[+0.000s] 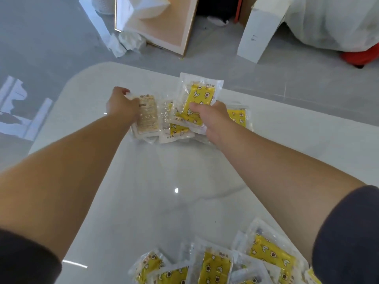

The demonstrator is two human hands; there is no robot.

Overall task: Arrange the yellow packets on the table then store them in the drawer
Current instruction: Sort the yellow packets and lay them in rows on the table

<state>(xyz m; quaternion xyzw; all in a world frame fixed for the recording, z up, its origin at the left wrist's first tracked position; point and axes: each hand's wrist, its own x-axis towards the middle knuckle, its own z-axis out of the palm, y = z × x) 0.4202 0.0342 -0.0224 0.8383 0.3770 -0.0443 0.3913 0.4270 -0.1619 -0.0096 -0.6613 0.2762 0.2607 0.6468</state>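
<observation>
held yellow packet (202, 97): tilted up over far pile (176, 130) at far side of white table (155, 181) | your right hand (213, 119): arm stretched out, thumb and fingers pinching its lower end | your left hand (121, 105): arm stretched out, fingers curled on label-side packet (148, 116) | near pile (217, 265): table's near edge

Background items on the grey floor (51, 37).
A framed panel (164, 35) leaned at top centre, with white wrapping (143, 11) draped over its upper left part. Crumpled white paper (129, 41) lay at its lower left corner, beside a long white strip (95, 21). A tall white box (260, 31) bearing a handwritten mark stood to the right. White plastic sheeting (336, 21) covered a bulky item beside it, with a red object (361, 57) showing under the sheeting's edge.
</observation>
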